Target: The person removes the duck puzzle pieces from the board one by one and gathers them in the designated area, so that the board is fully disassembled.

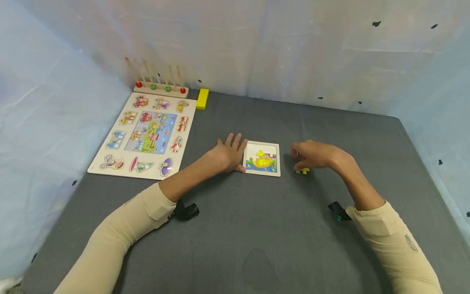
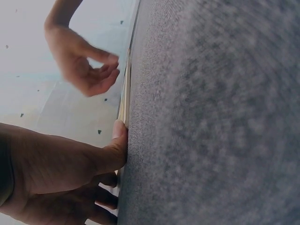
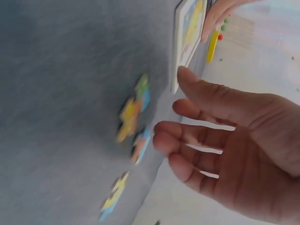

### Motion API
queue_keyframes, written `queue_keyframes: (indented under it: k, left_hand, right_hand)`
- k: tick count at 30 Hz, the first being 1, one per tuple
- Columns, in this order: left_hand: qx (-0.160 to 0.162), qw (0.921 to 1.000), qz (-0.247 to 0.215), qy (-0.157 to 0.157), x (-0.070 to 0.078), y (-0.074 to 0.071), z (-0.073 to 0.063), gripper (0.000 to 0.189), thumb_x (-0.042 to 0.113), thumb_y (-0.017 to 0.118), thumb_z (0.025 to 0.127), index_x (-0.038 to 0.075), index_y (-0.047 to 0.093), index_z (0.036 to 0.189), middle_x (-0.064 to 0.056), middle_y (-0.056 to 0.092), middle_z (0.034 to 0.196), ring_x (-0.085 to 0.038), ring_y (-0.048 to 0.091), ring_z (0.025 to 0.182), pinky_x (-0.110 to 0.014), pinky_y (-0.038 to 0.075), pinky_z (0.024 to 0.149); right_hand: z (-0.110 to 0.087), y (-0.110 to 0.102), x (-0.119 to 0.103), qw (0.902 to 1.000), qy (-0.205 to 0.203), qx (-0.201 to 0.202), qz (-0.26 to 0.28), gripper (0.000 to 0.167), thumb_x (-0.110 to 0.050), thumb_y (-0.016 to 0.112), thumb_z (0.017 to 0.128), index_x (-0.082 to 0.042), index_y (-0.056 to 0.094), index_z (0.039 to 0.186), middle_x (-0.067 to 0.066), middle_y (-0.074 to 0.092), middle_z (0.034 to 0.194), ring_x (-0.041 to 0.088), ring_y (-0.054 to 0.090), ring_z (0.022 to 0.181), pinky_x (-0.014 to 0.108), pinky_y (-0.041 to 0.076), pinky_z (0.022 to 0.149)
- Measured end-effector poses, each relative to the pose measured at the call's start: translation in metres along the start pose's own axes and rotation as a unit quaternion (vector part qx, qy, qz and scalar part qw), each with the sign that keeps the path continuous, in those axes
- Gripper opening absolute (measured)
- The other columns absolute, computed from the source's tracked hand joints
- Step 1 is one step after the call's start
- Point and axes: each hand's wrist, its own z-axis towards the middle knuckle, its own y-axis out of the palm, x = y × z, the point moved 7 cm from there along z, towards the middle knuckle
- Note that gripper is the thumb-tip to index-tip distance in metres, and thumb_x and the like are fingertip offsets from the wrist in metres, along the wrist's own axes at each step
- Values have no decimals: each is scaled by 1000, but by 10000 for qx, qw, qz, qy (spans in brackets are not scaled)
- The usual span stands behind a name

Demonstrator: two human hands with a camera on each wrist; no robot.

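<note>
A small square puzzle tray [image 1: 261, 174] lies on the dark table, partly filled with pieces that show a yellow duck; its upper part is bare. My left hand [image 1: 228, 157] rests at the tray's left side with fingers spread, its thumb at the lower left edge. To the right of the tray, my right hand [image 1: 312, 154] hovers over loose puzzle pieces [image 1: 304, 171], fingers loosely bent and nothing between them. In the right wrist view, a yellow piece [image 3: 127, 123], a blue and orange piece [image 3: 140, 146] and a yellow and blue piece [image 3: 114, 197] lie near the fingertips.
At the back left lies a large wooden picture board [image 1: 132, 176] with vehicle and toy shapes. Behind it stands a peg rack [image 1: 161, 90] with red and green beads. A yellow block [image 1: 202, 99] sits beside them. Pale sheeting [image 1: 293, 53] hangs behind the table.
</note>
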Motion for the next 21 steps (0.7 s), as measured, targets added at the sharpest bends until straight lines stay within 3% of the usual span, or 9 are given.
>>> queue_keyframes:
  k: [9, 14, 21]
  left_hand:
    - [1, 10000, 30, 77, 2, 0, -2, 100, 59, 53, 102, 5, 1, 168, -23, -3, 176, -44, 4, 164, -64, 27, 127]
    - [-55, 9999, 89, 79, -1, 1, -4, 100, 60, 51, 102, 5, 0, 168, -24, -3, 175, -45, 4, 164, -64, 28, 127]
    - [-8, 9999, 53, 98, -1, 0, -3, 101, 61, 51, 101, 5, 0, 168, -23, -2, 176, -45, 5, 164, -64, 28, 127]
  right_hand:
    - [30, -11, -39, 9973, -428, 546, -250, 39, -19, 74, 99, -1, 63, 131, 14, 71, 113, 23, 66, 94, 41, 56, 82]
    - [48, -3, -56, 9971, -464, 501, -322, 45, -22, 75, 98, -1, 61, 136, 16, 67, 127, 28, 67, 107, 44, 58, 91]
    - [55, 0, -66, 9967, -451, 487, -462, 51, -19, 83, 91, 2, 63, 133, 16, 66, 120, 24, 64, 98, 40, 58, 89]
